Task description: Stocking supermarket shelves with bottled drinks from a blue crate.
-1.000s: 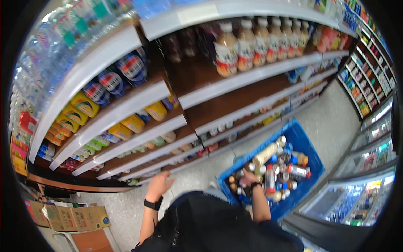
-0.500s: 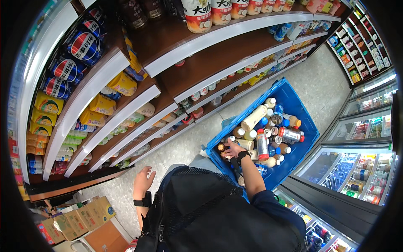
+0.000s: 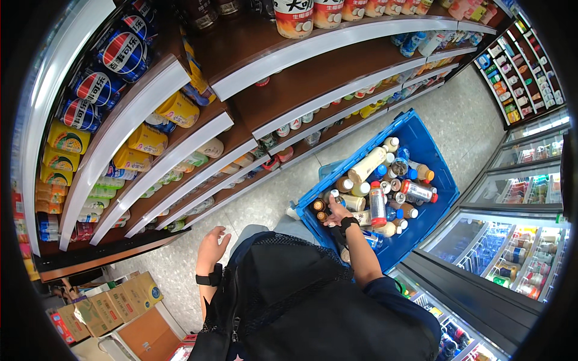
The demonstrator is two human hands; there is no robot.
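My right hand (image 3: 338,215) reaches down into the left side of a blue plastic crate (image 3: 442,162), its fingers apart among bottle tops. It is close to a white-capped bottle and some brown-capped bottles (image 3: 319,205); whether it touches one is unclear. Many drink bottles lie or stand in the crate, among them a red-capped bottle (image 3: 377,204), another red-capped bottle (image 3: 419,192) lying on its side, and a long cream-coloured bottle (image 3: 367,164). My left hand (image 3: 212,245) hangs over the floor to the left of my body, loosely open and holding nothing.
Curved-looking shelves (image 3: 337,75) with cans and bottles run along the left and far side. Glass-door coolers (image 3: 506,246) stand at the right, close to the crate. Cardboard boxes (image 3: 111,307) are stacked at the lower left. Pale speckled floor (image 3: 259,198) lies between crate and shelves.
My right hand has gone slightly lower among the bottles, and its fingers are less spread. My left hand has shifted a little up and to the right.
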